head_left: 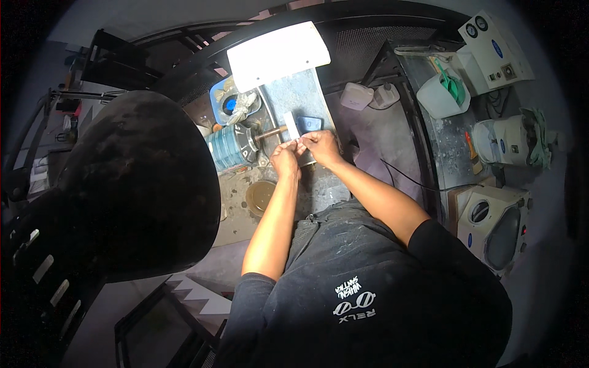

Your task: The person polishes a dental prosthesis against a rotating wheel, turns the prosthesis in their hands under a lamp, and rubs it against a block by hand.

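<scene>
My left hand [285, 161] and my right hand [321, 147] meet at the front of a bench motor. The fingers of both are pinched together on a small pale piece [300, 143], mostly hidden by the fingertips. Just beyond them stands a white polishing wheel [291, 124], mounted on a brown spindle [270, 132]. The spindle comes out of a ribbed teal motor [230, 148] to the left. Whether the piece touches the wheel, I cannot tell. A small blue-grey box [309, 123] sits right behind my right hand.
A white hood [279, 56] covers the back of the metal tray [294, 92]. A black lamp shade [141, 184] looms at left. Near the motor are a brown bowl [261, 197] and a blue tub [219, 98]. On the right bench stand a white container [443, 98] and machines.
</scene>
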